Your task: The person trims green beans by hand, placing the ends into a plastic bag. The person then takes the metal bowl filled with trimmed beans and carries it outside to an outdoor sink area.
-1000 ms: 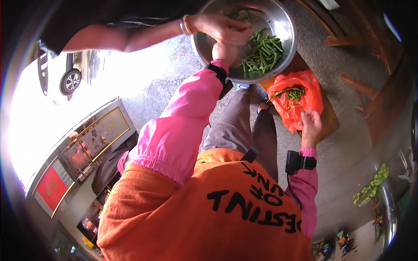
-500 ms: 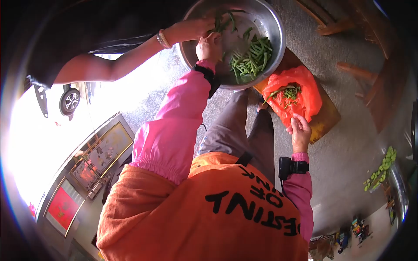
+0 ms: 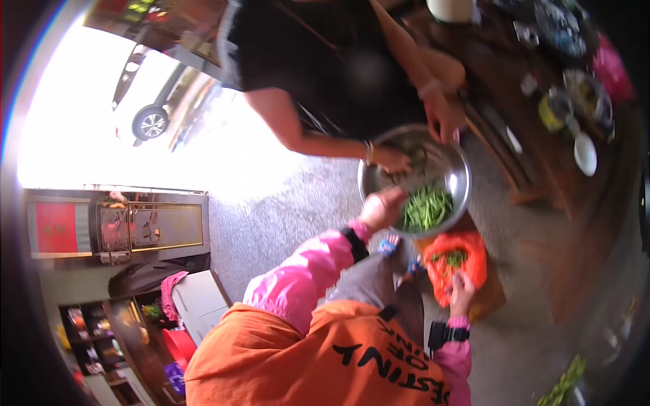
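Note:
My left hand (image 3: pixel 384 208), blurred, is over the near left rim of a metal basin (image 3: pixel 462 169), beside the green beans (image 3: pixel 428 208) inside it. Its fingertips are too smeared to show whether they hold anything. My right hand (image 3: pixel 462 292) pinches the near edge of a red plastic bag (image 3: pixel 475 260). Green bits (image 3: pixel 452 258) lie in the bag. A co-worker's hand (image 3: pixel 394 161) with a bracelet reaches into the basin near some darker beans; the other hand (image 3: pixel 443 123) is at the far rim.
The bag rests on a wooden stool (image 3: pixel 493 298). A brown wooden table (image 3: pixel 494 74) with a spoon (image 3: pixel 585 154) and dishes stands at the upper right. Green pieces (image 3: pixel 565 382) lie at the lower right. Cabinets and a white box (image 3: pixel 200 304) are at the left.
The view has tilted up, so basin, bag and both my hands sit lower in it, and more of the co-worker and the table shows. My left hand has shifted to the near rim.

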`<state>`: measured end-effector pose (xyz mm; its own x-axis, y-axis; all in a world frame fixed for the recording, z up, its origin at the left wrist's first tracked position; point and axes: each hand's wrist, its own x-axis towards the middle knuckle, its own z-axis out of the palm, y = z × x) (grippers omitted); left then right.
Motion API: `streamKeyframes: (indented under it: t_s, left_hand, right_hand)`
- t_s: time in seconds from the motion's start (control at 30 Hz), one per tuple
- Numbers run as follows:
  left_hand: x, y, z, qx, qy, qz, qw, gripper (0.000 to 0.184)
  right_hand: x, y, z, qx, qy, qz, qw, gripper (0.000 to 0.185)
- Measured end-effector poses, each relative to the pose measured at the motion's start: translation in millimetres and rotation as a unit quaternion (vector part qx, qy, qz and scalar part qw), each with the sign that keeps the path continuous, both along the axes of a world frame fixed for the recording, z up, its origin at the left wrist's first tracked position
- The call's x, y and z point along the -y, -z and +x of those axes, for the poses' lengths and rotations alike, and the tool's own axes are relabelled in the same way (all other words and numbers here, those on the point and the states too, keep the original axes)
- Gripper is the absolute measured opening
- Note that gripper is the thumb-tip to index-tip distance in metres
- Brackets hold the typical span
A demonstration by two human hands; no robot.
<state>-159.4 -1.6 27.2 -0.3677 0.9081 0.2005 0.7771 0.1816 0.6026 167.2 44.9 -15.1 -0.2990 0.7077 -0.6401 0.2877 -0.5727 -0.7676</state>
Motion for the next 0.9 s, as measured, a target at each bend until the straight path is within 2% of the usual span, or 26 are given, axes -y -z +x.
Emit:
streamKeyframes:
  t_s: [0.03,0.23,0.33,0.47,0.53,0.67,0.77,0.9]
  left_hand:
    - [3.9,-11.1,13.3,0.006,0.01,-0.037,0.999,0.025]
    - [29.4,-68.2,96.4,0.105,0.139,-0.092,0.98,0.021]
    - [39.7,-63.8,124.6,0.104,0.193,-0.14,0.965,0.018]
    - [45.5,-55.6,151.3,0.094,0.174,-0.166,0.966,0.022]
    - [45.2,-74.4,158.9,0.053,0.21,-0.208,0.954,0.024]
    - [49.6,-69.3,174.4,0.036,0.211,-0.223,0.951,0.022]
    - [52.1,-69.7,183.0,0.013,0.2,-0.246,0.948,0.022]
    - [59.9,-52.5,195.2,0.012,0.206,-0.219,0.954,0.022]
  right_hand:
    - [-2.3,-2.8,-0.5,0.011,-0.025,0.015,1.0,0.022]
    - [-6.0,-49.0,-25.0,-0.042,-0.089,0.077,0.992,0.019]
    - [-1.4,-66.8,-27.7,-0.063,-0.119,0.077,0.988,0.019]
    - [8.1,-74.1,-20.0,-0.07,-0.163,0.08,0.981,0.015]
    - [13.9,-72.4,-13.2,-0.062,-0.171,0.091,0.979,0.015]
    - [19.8,-67.2,4.8,-0.04,-0.194,0.095,0.976,0.015]
    - [24.5,-65.5,15.7,-0.04,-0.203,0.056,0.977,0.016]
    - [27.8,-65.0,22.5,-0.018,-0.238,0.055,0.97,0.016]
